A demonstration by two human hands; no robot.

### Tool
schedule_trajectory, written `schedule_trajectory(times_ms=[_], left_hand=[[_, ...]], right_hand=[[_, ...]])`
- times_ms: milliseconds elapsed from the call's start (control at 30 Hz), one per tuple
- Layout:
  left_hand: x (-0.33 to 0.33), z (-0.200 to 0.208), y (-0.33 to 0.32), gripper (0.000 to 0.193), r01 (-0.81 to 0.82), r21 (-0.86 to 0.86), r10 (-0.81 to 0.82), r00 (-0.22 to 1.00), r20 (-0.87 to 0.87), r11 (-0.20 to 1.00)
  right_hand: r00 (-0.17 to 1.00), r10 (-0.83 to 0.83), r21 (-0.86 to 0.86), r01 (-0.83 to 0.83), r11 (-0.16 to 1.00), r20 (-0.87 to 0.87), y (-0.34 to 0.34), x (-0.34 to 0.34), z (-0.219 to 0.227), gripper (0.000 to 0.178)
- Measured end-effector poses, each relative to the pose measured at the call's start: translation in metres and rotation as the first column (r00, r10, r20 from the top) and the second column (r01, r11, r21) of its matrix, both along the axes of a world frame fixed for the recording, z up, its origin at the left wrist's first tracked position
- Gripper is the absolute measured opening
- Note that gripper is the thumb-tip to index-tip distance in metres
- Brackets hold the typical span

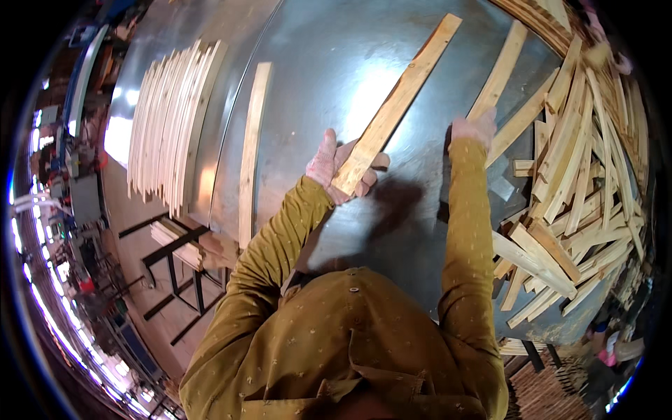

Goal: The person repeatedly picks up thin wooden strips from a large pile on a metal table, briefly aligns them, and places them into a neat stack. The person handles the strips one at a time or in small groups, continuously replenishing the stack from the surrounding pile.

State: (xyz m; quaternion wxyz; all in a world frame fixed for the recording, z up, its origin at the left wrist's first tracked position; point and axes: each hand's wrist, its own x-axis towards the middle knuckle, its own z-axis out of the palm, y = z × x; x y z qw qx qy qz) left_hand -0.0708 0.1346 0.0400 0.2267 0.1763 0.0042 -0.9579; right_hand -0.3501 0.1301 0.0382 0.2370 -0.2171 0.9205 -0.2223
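Note:
A long wooden strip (399, 98) with a dark, rough bark edge slants away from me across the metal table. Its near end lies in my left hand (325, 164), the fingers curled beneath it and the thumb standing apart. Over to the right, my right hand (476, 131) grips the near end of a second wooden strip (500, 70), which points toward the far edge. The fingers of that hand are partly hidden behind its back and sleeve. Both hands wear pale gloves or coverings.
A single strip (253, 140) lies on the left of the metal table (308, 63). Beyond it stands a neat row of strips (171, 119). A loose, tangled pile of strips (574, 189) covers the right side. A black metal frame (175, 266) stands at the lower left.

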Motion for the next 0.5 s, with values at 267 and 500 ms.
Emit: schedule_trajectory(times_ms=[267,500], left_hand=[[0.079,0.067,0.040,0.049,0.439,-0.377,0.188,0.415,0.890,0.816],[0.253,0.016,0.103,0.040,0.868,-0.491,0.908,0.140,0.395,0.079]], right_hand=[[0.707,0.227,-0.560,0.281,0.779,0.670,0.125,0.129,-0.028,0.094],[0.835,0.530,0.130,-0.515,0.847,-0.148,0.137,0.179,-0.012,0.086]])
